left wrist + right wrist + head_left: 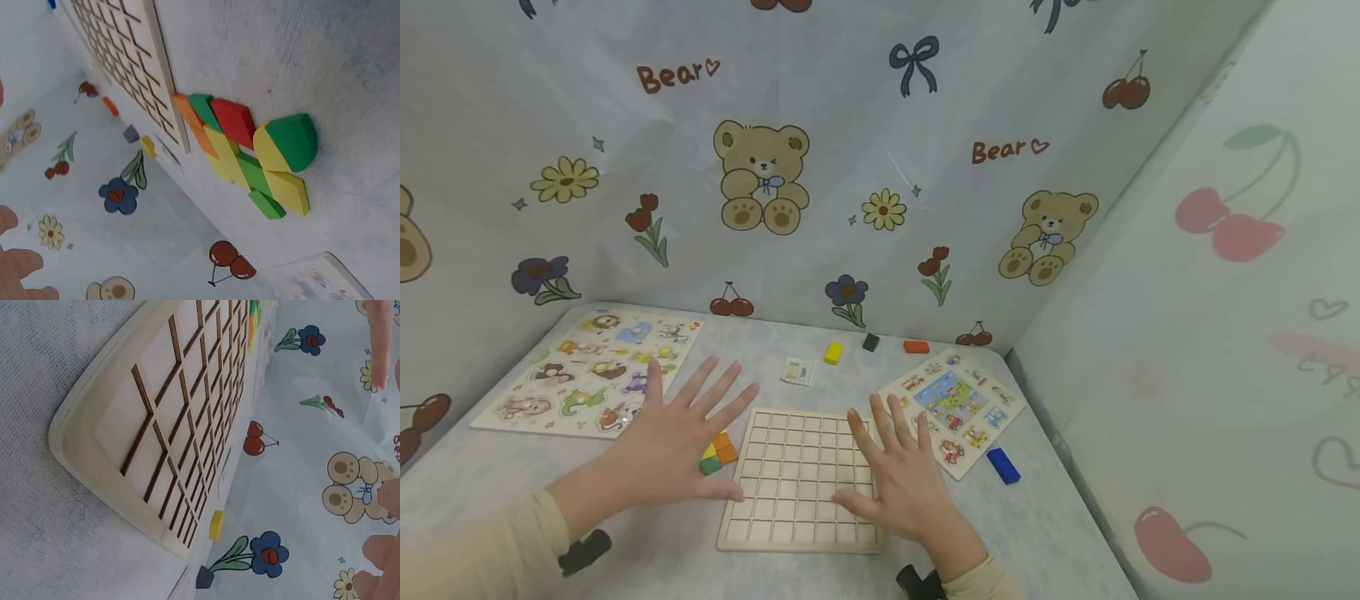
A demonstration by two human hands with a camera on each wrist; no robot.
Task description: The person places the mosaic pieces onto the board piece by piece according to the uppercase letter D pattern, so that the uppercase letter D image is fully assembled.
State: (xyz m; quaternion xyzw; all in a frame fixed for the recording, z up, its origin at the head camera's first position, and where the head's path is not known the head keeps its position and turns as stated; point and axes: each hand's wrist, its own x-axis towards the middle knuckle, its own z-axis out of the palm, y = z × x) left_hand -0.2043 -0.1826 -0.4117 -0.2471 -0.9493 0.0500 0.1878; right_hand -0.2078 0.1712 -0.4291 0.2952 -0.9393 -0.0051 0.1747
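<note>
A pale wooden grid board [801,475] with small square cells lies flat on the table, its cells bare. My left hand [673,446], fingers spread, overlaps the board's left edge in the head view and holds nothing. Spread likewise, my right hand [906,487] overlaps the right edge, also holding nothing. Partly hidden behind the left hand are coloured wooden blocks [724,450]. The left wrist view shows this cluster more fully, with a red block [233,122], green, yellow and orange pieces side by side, some with rounded ends.
An animal puzzle board [568,375] lies at the back left, a vehicle puzzle board [955,400] at the right. A blue block [1003,466] sits beside the latter. Along the back are a printed card [799,372], a yellow block [833,353], a black block [871,342] and an orange-red block [916,347].
</note>
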